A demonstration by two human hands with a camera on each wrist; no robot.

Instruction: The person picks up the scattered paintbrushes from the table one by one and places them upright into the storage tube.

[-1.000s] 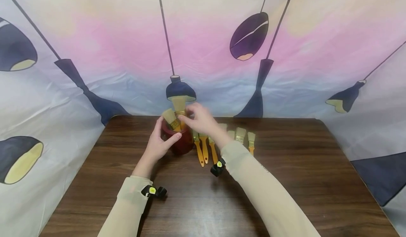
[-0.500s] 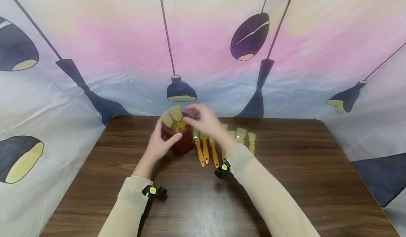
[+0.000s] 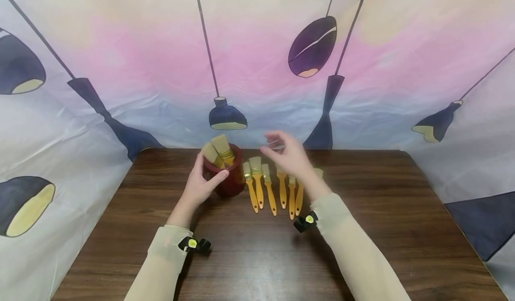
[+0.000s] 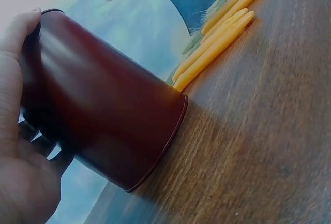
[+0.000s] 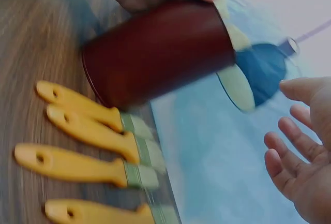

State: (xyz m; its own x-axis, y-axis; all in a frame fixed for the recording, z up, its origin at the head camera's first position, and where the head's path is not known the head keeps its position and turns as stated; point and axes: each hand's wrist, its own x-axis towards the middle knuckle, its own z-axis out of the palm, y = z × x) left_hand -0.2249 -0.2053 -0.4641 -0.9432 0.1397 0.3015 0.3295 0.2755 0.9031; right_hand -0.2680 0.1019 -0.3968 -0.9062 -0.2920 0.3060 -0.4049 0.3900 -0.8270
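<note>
My left hand (image 3: 198, 185) grips a dark red cylindrical brush pot (image 3: 234, 184) near its rim, thumb across the front. The pot stands on the table, and two flat paintbrushes (image 3: 222, 146) poke out of it, bristles up. My right hand (image 3: 291, 157) hovers above the table to the right of the pot, its fingers loosely bent and nothing in them; the right wrist view shows the same relaxed hand (image 5: 310, 157). Below and beside it lie several paintbrushes (image 3: 268, 191) with yellow handles, bristles pointing away from me. Some are partly hidden by the right hand and forearm.
The brown wooden table (image 3: 257, 256) ends at the back against a printed cloth backdrop (image 3: 161, 59) with drawn hanging lamps. Each wrist wears a strap with a small black camera.
One second ago my right hand held a brush upright over the pot. That brush has dropped in and leans there; my right hand has let go and moved right. The left hand stays put.
</note>
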